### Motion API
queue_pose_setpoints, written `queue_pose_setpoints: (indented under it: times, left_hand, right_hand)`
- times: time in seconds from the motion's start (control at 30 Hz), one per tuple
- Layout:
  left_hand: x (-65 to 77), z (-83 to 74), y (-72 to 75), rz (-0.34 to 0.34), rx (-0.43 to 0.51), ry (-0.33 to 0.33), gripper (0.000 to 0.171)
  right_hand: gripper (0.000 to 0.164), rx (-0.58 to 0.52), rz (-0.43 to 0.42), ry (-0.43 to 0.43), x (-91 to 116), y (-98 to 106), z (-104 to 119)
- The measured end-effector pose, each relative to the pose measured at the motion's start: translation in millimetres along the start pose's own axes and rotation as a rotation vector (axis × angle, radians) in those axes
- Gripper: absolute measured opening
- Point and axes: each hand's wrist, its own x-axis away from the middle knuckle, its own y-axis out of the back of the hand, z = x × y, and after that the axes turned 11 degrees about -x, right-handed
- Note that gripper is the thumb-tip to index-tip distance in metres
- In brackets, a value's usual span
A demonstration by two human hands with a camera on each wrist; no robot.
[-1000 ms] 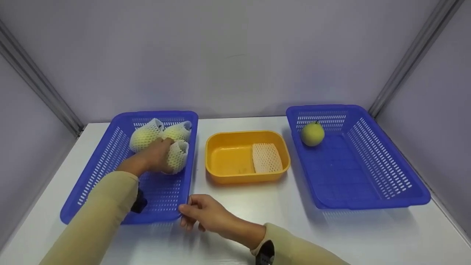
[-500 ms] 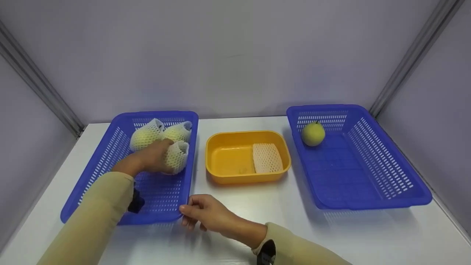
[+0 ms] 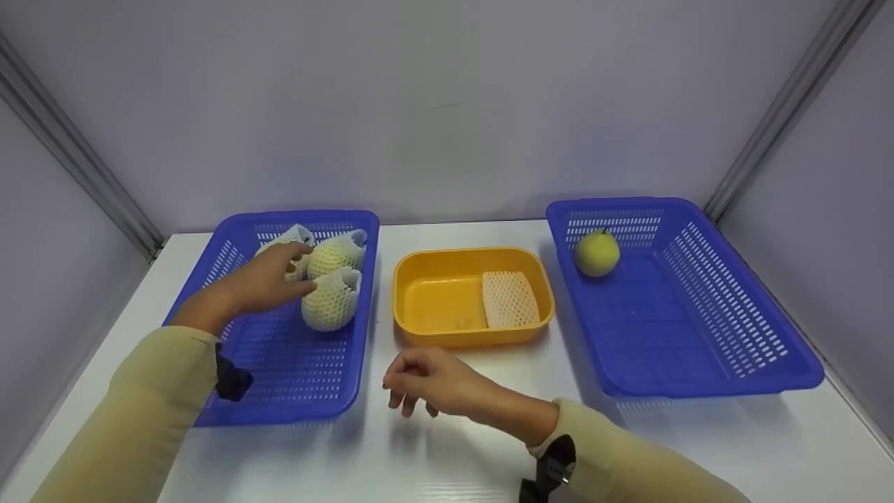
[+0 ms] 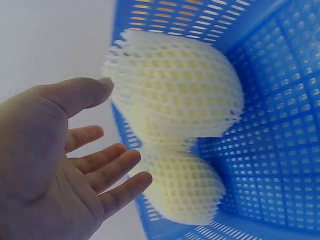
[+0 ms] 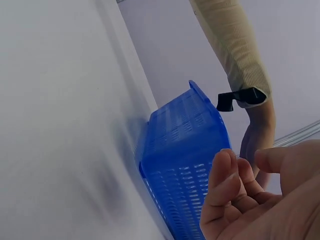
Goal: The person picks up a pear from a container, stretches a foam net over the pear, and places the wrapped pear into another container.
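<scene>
In the head view my left hand (image 3: 258, 279) hovers with spread fingers over the left blue basket (image 3: 300, 391), holding nothing. Beneath and beside it lie three yellowish fruits in white foam net sleeves: a near one (image 3: 330, 302), a back right one (image 3: 336, 255) and a back left one (image 3: 297, 236), partly hidden by the hand. The left wrist view shows the thumb close to the sleeve of the largest-looking fruit (image 4: 185, 85); whether they touch I cannot tell. My right hand (image 3: 443, 383) hangs over the table, right of the basket, fingers loosely curled around nothing.
An orange tub (image 3: 433, 337) stands mid-table with a flat foam net sleeve (image 3: 508, 300) in it. To the right, another blue basket (image 3: 649, 328) contains a bare yellow-green, apple-like fruit (image 3: 597, 253). Pale walls (image 3: 447, 112) enclose the white table (image 3: 454, 461).
The left hand has released the near wrapped fruit and drawn back left with its fingers opened. My right hand has left the basket's front corner, moving right and slightly up.
</scene>
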Motion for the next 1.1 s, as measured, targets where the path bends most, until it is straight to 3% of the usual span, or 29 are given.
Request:
queue_pose_setpoints:
  times: [0.27, 0.4, 0.57, 0.8, 0.97, 1.1]
  left_hand:
    - [16.4, -8.8, 17.5, -0.056, 0.013, -0.034, 0.051]
    - [19.1, -15.6, 25.1, -0.078, 0.021, -0.043, 0.05]
    - [20.5, -34.6, 30.1, -0.103, 0.044, -0.01, 0.045]
    - [9.4, -80.4, 25.4, -0.106, 0.124, 0.115, 0.046]
    - [-5.6, -117.3, 16.7, -0.115, 0.205, 0.09, 0.045]
    - [-17.0, -150.1, 6.0, -0.079, 0.305, 0.068, 0.046]
  right_hand:
    - [0.014, 0.116, 0.023, 0.072, 20.9, 38.7, 30.8]
    - [0.013, 0.149, -0.001, 0.133, 33.7, 59.4, 54.1]
    - [0.013, 0.156, -0.063, 0.198, 47.1, 89.0, 82.1]
    - [0.012, 0.102, -0.233, 0.314, 60.7, 132.4, 109.8]
    - [0.008, 0.035, -0.341, 0.437, 68.9, 160.5, 129.4]
    - [0.008, -0.034, -0.392, 0.573, 70.2, 188.2, 139.5]
